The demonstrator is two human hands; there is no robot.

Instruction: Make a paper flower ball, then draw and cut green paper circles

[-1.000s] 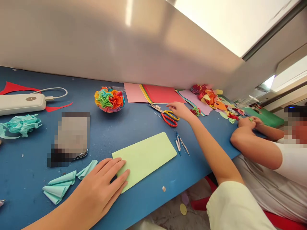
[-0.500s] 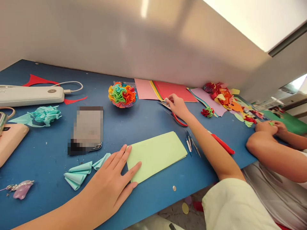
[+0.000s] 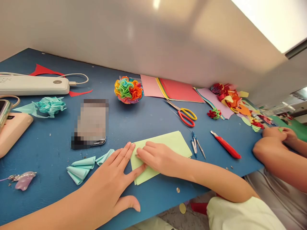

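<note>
On blue table (image 3: 148, 121), near front edge, folded pale green paper (image 3: 176, 143) is laid flat. Paper's left end is overlapped by left hand (image 3: 110, 183), spread wide. Right hand (image 3: 159, 158) curled over paper; whether anything is pinched cannot be told. Scissors (image 3: 185, 115) laid beyond paper; red cutter (image 3: 226, 146) placed to right.

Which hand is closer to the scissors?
Right: in the picture, the right hand is below and left of the scissors, over the paper; the left hand is farther left and lower.
</note>
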